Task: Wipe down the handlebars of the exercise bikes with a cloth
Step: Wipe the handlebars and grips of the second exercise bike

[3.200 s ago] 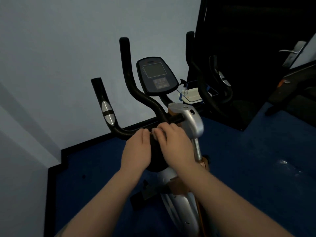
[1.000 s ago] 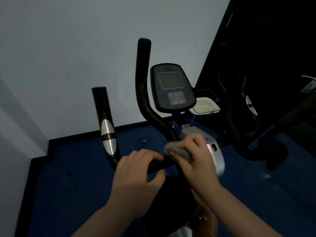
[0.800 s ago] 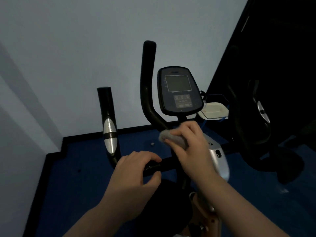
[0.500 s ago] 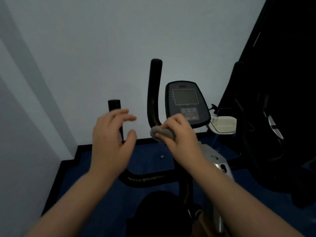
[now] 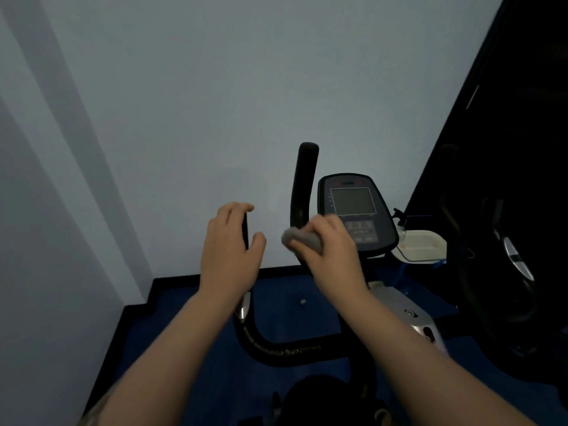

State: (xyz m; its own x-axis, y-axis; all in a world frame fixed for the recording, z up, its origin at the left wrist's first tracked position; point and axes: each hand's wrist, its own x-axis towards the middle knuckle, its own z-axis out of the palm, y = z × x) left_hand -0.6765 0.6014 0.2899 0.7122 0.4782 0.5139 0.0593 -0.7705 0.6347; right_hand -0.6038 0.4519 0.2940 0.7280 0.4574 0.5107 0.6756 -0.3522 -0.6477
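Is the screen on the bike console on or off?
Apparently off: the console screen is plain dull grey, showing no lit digits; dim light prevents certainty.

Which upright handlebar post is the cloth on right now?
The taller inner post beside the console; the right hand presses the cloth there. The left hand curls around the shorter outer post.

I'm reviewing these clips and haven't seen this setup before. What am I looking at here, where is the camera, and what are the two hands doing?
The camera sits on the person's head, looking forward and down, so the two forearms are theirs. In front is an exercise bike with black handlebars and a display console, standing on blue floor by a pale wall. The right hand holds a grey cloth against the tall upright bar. The left hand is curled loosely around the shorter left grip; whether it is gripping it is unclear. A white tray sits beyond the console.
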